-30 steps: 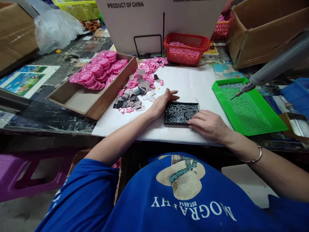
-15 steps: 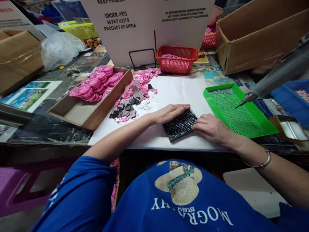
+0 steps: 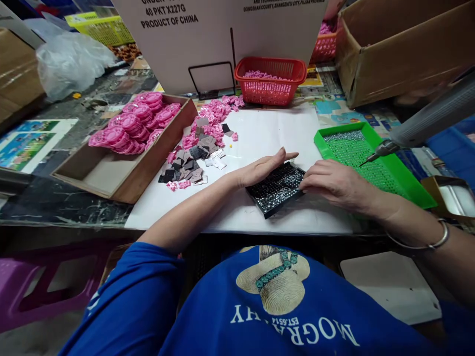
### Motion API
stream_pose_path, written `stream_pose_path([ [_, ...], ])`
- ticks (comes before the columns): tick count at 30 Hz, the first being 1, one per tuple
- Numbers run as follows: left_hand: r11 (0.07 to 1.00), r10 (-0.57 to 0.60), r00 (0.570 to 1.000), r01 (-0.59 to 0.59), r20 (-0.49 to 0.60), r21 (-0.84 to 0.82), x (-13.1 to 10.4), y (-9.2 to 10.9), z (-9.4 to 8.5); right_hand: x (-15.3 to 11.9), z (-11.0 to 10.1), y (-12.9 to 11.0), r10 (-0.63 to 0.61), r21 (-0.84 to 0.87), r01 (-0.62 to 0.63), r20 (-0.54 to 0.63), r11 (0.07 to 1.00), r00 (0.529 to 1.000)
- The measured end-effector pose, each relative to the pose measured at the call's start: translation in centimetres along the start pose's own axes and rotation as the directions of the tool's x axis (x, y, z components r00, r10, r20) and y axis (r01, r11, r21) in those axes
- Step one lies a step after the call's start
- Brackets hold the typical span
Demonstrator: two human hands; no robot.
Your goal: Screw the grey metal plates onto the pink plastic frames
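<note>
A shallow black tray (image 3: 275, 194) filled with small shiny metal pieces is held slightly tilted over the white sheet. My left hand (image 3: 261, 169) grips its far left side, thumb raised and fingers stretched along the edge. At the right edge, my right hand (image 3: 332, 184) has its fingers closed on the tray; the fingertips are partly hidden. Right of the hands lies a green tray (image 3: 411, 185) with rows of holes and loose small metal pieces at its far end. An electric screwdriver (image 3: 408, 128) points down over that tray.
Pink plastic parts (image 3: 211, 116) and grey and black flat pieces (image 3: 189, 165) lie heaped on the left. Beyond them is an open box (image 3: 156, 153) of pink round parts. A red basket (image 3: 269, 91) stands at the back, a cardboard box (image 3: 401, 64) at the right.
The black tray's near side has come up a little and its pieces have shifted. My left thumb has lifted, and my right hand stays at the right edge. The view has moved slightly.
</note>
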State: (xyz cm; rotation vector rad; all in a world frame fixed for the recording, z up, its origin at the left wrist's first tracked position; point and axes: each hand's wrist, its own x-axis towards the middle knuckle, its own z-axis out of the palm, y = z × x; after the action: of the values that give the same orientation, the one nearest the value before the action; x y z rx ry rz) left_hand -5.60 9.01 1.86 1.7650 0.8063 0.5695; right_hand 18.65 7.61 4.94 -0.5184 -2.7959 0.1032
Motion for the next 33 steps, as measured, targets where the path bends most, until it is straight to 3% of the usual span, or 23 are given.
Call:
stream_pose_path([
  [11, 0.997, 0.039, 0.999, -0.04, 0.022, 0.067, 0.6, 0.3, 0.4, -1.0, 1.0, -0.1, -0.003, 0.065, 0.001, 0.023, 0.998, 1.0],
  [16, 0.993, 0.053, 0.999, -0.053, 0.002, 0.109, 1.0, 0.1, 0.3, -0.2, 0.3, -0.3, -0.01, 0.081, 0.009, 0.011, 0.997, 1.0],
  [27, 0.964, -0.009, 1.0, 0.006, -0.01, -0.265, 2.2, -2.6, 0.0, 2.9, -2.1, 0.8, 0.077, 0.225, -0.1, 0.11, 0.969, 0.991],
  [33, 0.948, -0.001, 1.0, -0.006, -0.021, -0.319, 2.3, -2.6, 0.1, 3.9, -2.7, 1.3, 0.118, 0.255, -0.16, 0.172, 0.954, 0.978],
])
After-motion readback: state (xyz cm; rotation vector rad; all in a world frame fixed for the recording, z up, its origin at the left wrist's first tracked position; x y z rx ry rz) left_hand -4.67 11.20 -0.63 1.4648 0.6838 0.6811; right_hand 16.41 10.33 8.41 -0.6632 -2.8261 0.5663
